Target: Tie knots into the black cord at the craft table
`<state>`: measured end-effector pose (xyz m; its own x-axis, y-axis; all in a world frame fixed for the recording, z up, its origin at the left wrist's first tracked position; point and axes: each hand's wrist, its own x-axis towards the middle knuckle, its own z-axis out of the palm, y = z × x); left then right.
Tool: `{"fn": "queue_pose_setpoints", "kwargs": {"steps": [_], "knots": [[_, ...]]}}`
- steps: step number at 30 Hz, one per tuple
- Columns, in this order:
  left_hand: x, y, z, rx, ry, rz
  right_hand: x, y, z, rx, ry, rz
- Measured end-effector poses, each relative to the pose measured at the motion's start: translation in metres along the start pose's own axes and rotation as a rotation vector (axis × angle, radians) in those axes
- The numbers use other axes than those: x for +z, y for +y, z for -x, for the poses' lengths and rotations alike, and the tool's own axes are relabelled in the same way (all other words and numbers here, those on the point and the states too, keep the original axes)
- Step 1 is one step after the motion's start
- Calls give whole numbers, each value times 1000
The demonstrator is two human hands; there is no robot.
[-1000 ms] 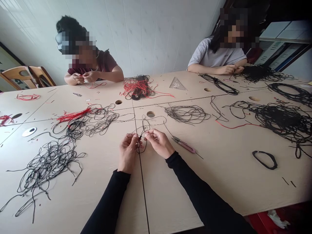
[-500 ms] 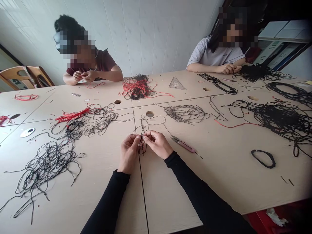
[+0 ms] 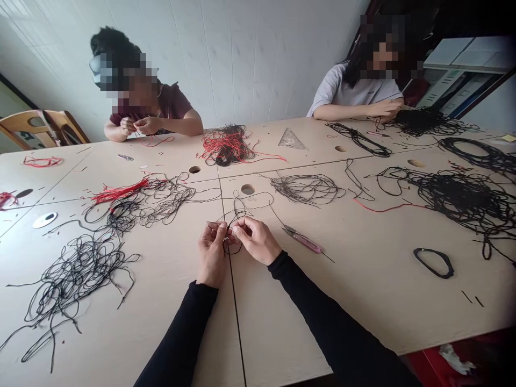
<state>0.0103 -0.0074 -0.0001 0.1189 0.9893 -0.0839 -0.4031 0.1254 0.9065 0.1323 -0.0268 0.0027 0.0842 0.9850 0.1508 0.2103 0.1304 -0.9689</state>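
My left hand and my right hand meet over the table's middle seam, fingertips pinched together on a thin black cord. The cord hangs in a small loop between the two hands and trails away towards a hole in the table. Both of my arms wear black sleeves. Pink-handled snips lie just right of my right hand.
Tangles of black cord lie at the left, red and black cord beyond it, more black piles at the right. A black cord ring lies at the near right. Two people sit across the pale wooden table, handling cords.
My two hands have drawn closer together, and the loop of cord between them has become smaller. The person at the far right has reached a hand out towards the black pile.
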Motion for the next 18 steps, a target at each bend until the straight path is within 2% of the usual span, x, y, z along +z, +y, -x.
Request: {"fn": "queue_pose_setpoints", "kwargs": {"steps": [10, 18], "knots": [[2, 1, 3, 14, -38, -87, -7, 4, -1, 4, 45, 13], [2, -4, 0, 24, 5, 47, 0, -1, -2, -2, -4, 28]]}}
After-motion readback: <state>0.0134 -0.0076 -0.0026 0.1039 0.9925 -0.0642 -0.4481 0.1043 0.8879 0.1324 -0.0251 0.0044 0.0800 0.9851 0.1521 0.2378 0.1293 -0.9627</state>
